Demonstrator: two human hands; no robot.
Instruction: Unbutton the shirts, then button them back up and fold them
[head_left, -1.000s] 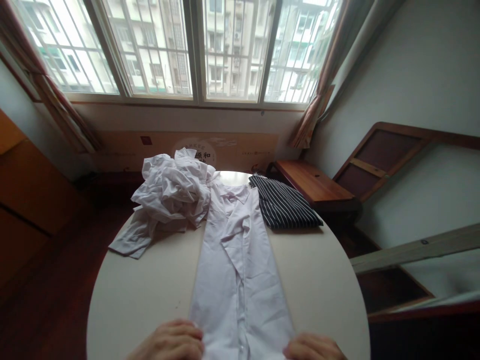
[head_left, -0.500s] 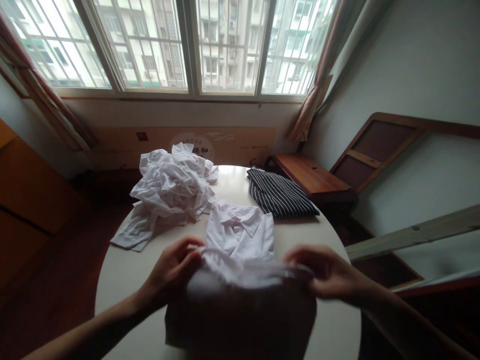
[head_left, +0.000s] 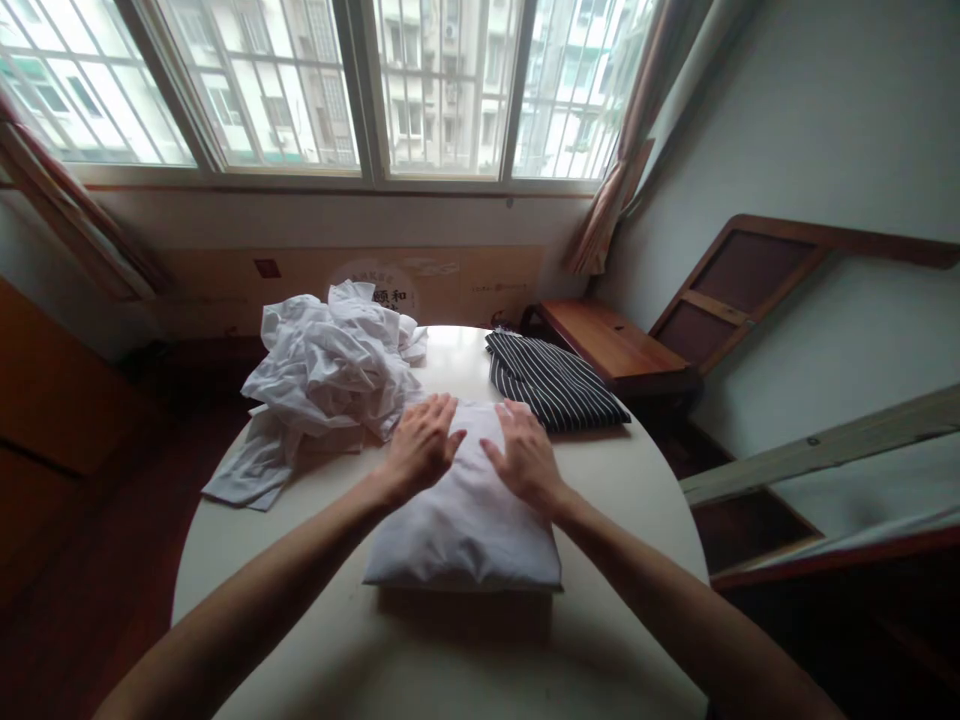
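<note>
A white shirt [head_left: 469, 530], folded into a compact bundle, lies on the round white table [head_left: 300, 620] in front of me. Flat on its far left part rests my left hand [head_left: 426, 440], fingers stretched out. My right hand [head_left: 523, 452] lies on the far right part in the same way, thumb spread inward. The shirt's collar is hidden from view. Behind my left hand is a heap of crumpled white shirts [head_left: 330, 365], one sleeve hanging toward the table's left side. Beyond my right hand sits a folded black-and-white striped garment [head_left: 559, 385].
A wooden bench [head_left: 611, 345] stands past the table's far right edge. Along the right runs a pale wooden rail [head_left: 817, 440]. A printed cardboard panel [head_left: 480, 275] leans below the barred window [head_left: 352, 90].
The raised lower part of the shirt has been folded over its collar and let go. Both hands moved forward and inward, from gripping its edges to lying flat on top.
</note>
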